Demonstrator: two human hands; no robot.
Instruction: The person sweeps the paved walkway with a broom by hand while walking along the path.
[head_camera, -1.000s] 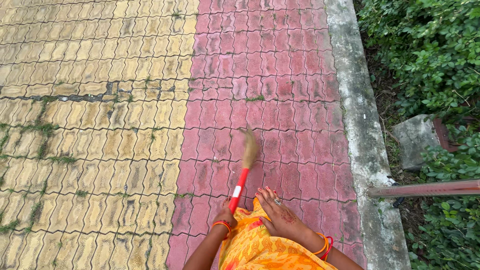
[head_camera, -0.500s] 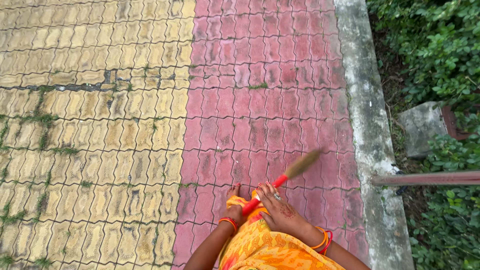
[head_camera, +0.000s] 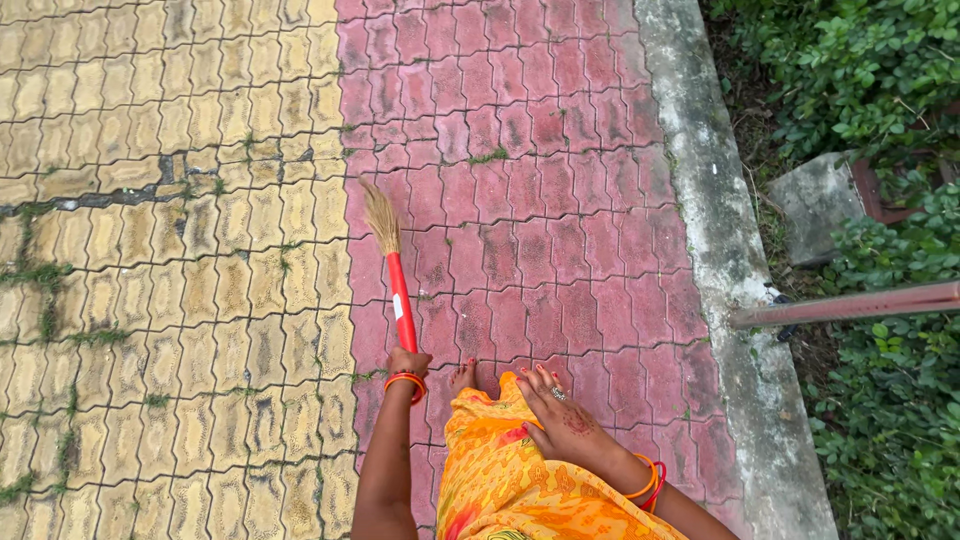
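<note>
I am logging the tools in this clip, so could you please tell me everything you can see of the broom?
The broom is short, with a red handle that looks like plastic, a white band partway along it, and a narrow tuft of straw-coloured bristles at the far end. It points away from the person, tilted slightly left, along the edge where the red paving meets the yellow paving. The left hand is closed on the handle's near end. Whether the bristles touch the ground cannot be told.
</note>
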